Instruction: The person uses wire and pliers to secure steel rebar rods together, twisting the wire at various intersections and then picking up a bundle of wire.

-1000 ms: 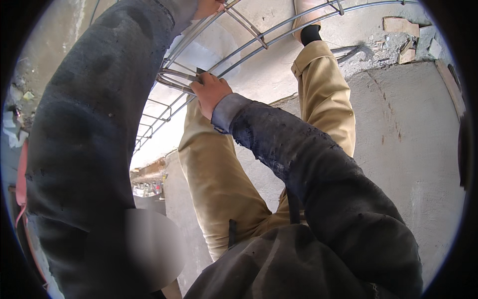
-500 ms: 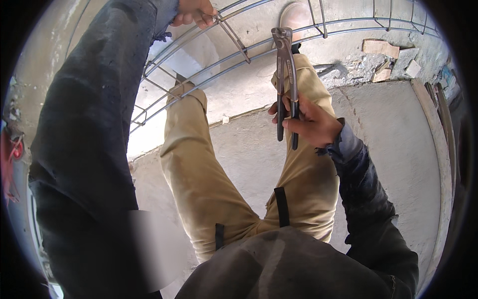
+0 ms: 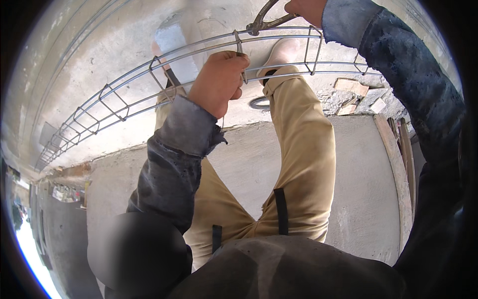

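A long steel rebar cage (image 3: 129, 94) runs across the upper part of the view, above my tan trousers. My left hand (image 3: 219, 82) is closed around one of its square stirrups, near a thin tie wire. My right hand (image 3: 306, 7) sits at the top edge, gripping the handles of metal pincers (image 3: 264, 20). The pincers' jaws rest at the top bar of the cage, just right of my left hand. Both forearms wear dark blue sleeves.
I sit on a concrete slab (image 3: 358, 189) with my legs hanging over its edge. Broken bricks and rubble (image 3: 356, 94) lie at the right beyond the cage. A wooden plank (image 3: 398, 149) runs along the slab's right side. A lower floor lies at the left.
My left hand came down from the upper left and now grips a stirrup at centre. My right hand rose with the pincers from mid-right to the top bar of the cage.
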A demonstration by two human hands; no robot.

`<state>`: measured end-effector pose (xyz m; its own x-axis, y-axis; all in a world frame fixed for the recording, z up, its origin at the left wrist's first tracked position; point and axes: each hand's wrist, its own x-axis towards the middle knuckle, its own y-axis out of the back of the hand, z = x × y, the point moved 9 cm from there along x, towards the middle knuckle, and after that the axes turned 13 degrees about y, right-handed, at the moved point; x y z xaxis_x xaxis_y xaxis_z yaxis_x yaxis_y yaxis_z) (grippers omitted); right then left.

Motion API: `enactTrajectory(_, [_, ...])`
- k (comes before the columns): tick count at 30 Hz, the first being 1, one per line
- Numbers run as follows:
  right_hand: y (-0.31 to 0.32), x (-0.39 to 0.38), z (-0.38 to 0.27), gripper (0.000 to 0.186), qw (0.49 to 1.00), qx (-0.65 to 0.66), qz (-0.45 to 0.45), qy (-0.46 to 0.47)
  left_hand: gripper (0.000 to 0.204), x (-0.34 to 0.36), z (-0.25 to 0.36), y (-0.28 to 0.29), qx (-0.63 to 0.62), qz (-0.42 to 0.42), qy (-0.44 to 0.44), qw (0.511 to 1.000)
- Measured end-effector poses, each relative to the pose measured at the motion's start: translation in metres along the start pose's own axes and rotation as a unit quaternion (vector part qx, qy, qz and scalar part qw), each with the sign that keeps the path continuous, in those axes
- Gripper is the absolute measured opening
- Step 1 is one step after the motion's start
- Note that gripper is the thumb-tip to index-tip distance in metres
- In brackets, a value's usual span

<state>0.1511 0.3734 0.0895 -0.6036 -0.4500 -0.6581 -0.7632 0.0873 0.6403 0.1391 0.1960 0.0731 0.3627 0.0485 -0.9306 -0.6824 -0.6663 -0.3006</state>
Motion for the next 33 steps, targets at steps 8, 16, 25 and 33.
enactTrajectory(8, [0.026,0.037,-0.010,0.016,0.992,-0.057,-0.068,0.092,0.045,0.016,-0.013,-0.053,-0.143,0.081,-0.094,0.982])
enactTrajectory(16, [0.035,0.067,-0.025,0.013,0.977,-0.110,-0.041,0.177,0.058,0.030,-0.014,-0.077,-0.498,-0.165,0.013,0.851])
enactTrajectory(25, [0.036,0.058,-0.041,0.028,0.991,-0.096,-0.015,0.093,0.040,0.105,0.042,-0.068,-0.814,-0.292,-0.123,0.487])
enactTrajectory(33, [0.054,0.086,0.028,0.052,0.922,0.199,-0.328,-0.057,0.034,0.107,0.059,-0.062,-0.903,-0.248,-0.123,0.328])
